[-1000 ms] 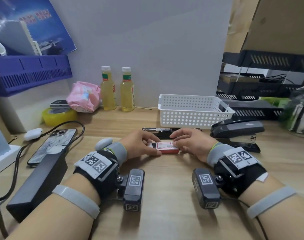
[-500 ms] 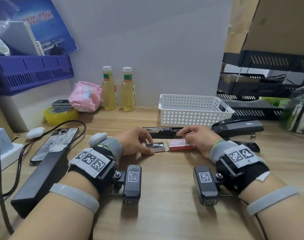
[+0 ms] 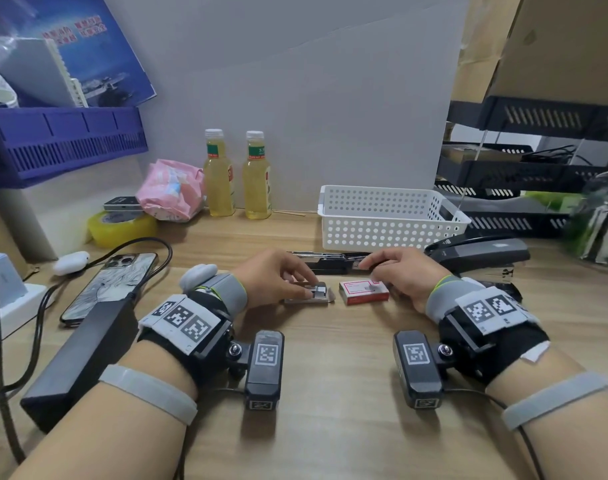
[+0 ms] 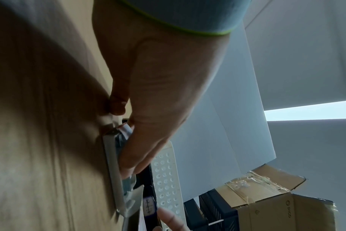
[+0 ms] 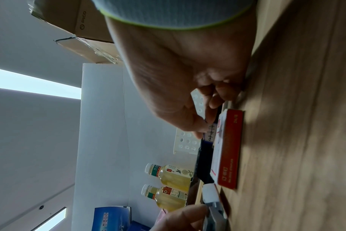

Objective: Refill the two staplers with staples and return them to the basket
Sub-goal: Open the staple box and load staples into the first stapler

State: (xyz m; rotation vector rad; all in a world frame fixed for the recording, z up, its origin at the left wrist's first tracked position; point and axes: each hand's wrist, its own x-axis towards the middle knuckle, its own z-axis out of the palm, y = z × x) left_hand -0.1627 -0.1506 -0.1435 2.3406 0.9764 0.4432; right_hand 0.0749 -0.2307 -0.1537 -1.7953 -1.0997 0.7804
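The staple box lies in two parts on the desk. My left hand (image 3: 309,287) pinches the grey inner staple tray (image 3: 307,296) (image 4: 114,164), with silver staples showing in it. The red sleeve (image 3: 363,292) (image 5: 230,148) lies free just to its right. My right hand (image 3: 368,265) hovers over the sleeve with loosely curled fingers, its fingertips at the end of the flat, opened black stapler (image 3: 330,265). A second, larger grey-black stapler (image 3: 482,254) stands to the right. The white perforated basket (image 3: 392,233) sits behind both, holding nothing that I can see.
Two yellow drink bottles (image 3: 219,174) and a pink packet (image 3: 172,190) stand at the back. A phone (image 3: 112,285), a cable, a long black block (image 3: 84,355) and yellow tape (image 3: 120,226) crowd the left. Stacked black trays (image 3: 524,174) fill the right.
The staple box came apart: my left hand slid the tray out to the left. My right hand let go of the red sleeve and moved up toward the opened stapler.
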